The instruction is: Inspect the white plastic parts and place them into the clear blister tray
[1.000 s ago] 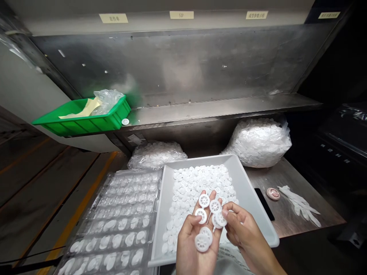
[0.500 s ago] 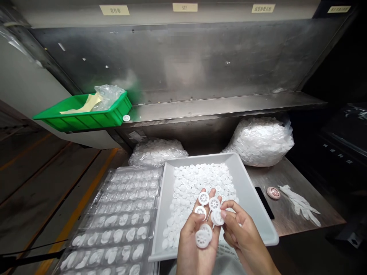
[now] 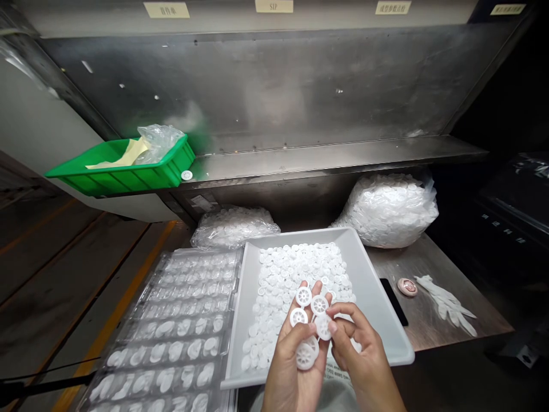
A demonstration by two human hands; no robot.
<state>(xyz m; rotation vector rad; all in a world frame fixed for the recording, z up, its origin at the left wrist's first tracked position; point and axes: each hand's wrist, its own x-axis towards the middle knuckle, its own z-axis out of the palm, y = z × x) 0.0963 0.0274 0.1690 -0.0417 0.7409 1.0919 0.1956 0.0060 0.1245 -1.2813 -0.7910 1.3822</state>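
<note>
My left hand (image 3: 295, 357) is palm up over the near part of a grey tray (image 3: 381, 320), cradling several small white spoked plastic wheels (image 3: 303, 296). Its thumb bends across the palm by the lower wheels (image 3: 305, 353), which overlap. From the right, my right hand (image 3: 358, 343) meets it, thumb and forefinger closed at the edge of one white wheel (image 3: 323, 327). Something white shows beneath the right fingers, partly hidden. Many more white wheels (image 3: 295, 263) lie loose in the tray under both hands.
Left of the tray are clear blister trays (image 3: 171, 329) with white pieces in their pockets. Bags of white parts (image 3: 386, 212) sit behind. A phone (image 3: 393, 301), a pink round object (image 3: 407, 287) and a white glove (image 3: 446, 303) lie right. A green bin (image 3: 128, 180) stands on the shelf.
My left thumb has moved right, over the wheels in the palm. The wheel at my right fingertips has shifted slightly left, and the lower wheels have turned a little.
</note>
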